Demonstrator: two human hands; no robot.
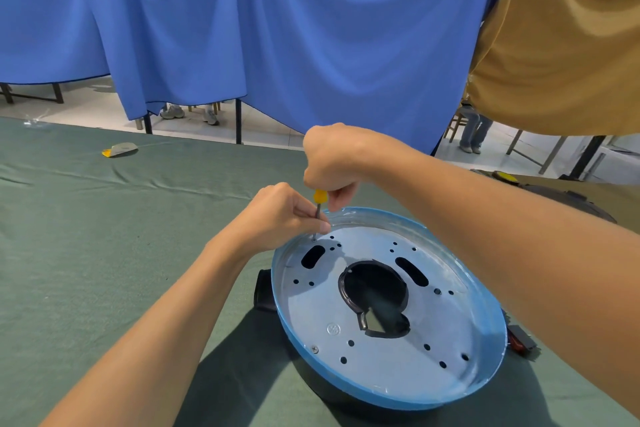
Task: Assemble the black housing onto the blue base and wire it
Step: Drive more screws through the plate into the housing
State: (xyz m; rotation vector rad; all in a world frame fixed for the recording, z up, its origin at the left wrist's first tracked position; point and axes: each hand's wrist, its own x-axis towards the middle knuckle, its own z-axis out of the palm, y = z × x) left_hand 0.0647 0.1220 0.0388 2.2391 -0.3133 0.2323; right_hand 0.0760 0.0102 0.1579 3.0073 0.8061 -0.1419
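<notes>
Nearest you, toward the tabletop's right edge, the base [346, 386] lies dished-up over the housing [265, 291]. Your right hand [332, 159] grips the screwdriver [319, 196]; your left hand [280, 215] pinches its shaft. Stiff, light metal probably (may rock): steady it by the rim.

I see a counter [104, 218] draped in dull green cloth, creased across its width. Behind it a blue curtain [277, 28] hangs in deep folds, and a tan cloth [561, 45] hangs against its right edge. Under their hems a pale floor [86, 107] shows, brightly lit. Dark posts [238, 121] stand on it just behind the counter. Farther back I make out white sneakers [172, 112], a wooden chair [453, 125] with someone's jeans-clad legs [476, 128] beside it, and slanted metal table legs [554, 154] at the right.
</notes>
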